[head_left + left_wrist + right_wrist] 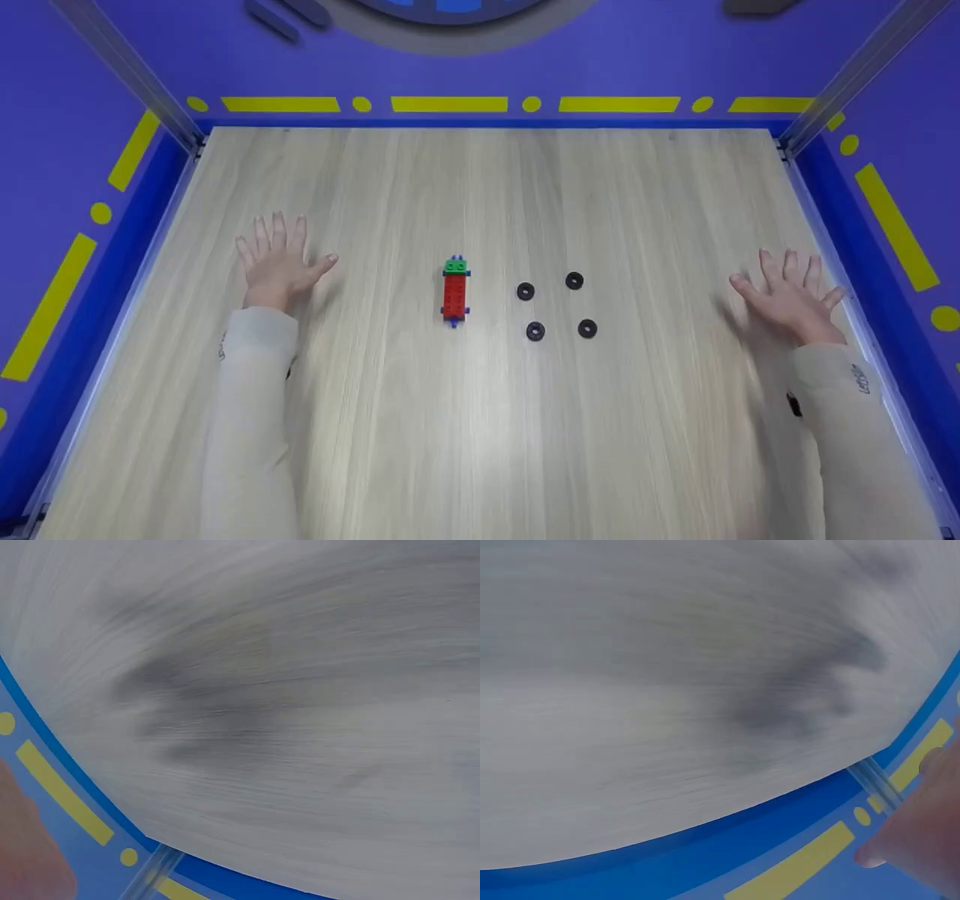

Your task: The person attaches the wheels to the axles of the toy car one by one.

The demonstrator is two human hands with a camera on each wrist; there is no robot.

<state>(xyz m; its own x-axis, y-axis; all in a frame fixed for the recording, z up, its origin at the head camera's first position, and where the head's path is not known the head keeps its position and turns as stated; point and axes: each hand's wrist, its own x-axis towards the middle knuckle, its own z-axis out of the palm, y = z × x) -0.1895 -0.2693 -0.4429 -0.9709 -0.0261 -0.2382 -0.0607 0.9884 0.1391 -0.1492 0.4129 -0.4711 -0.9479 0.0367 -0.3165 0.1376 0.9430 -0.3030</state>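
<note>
My left hand (276,264) is spread above the left part of the table, fingers straight and thumb out, holding nothing. On the far right my right hand (795,298) is likewise spread, with nothing in it. Between them lies a small toy car body (454,292) of red building bricks with a green brick at its far end and blue pegs sticking out. Several black wheels (526,291) lie loose to its right, apart from one another. The left wrist view catches part of the left hand (30,840) at its edge; part of the right hand (922,832) shows in the right wrist view.
The wood-grain table (405,420) is bordered by blue-purple walls (645,67) with yellow dashes and dots at the back and both sides. Clear corner posts (847,82) stand at the back corners. Shadows of the hands fall on the tabletop.
</note>
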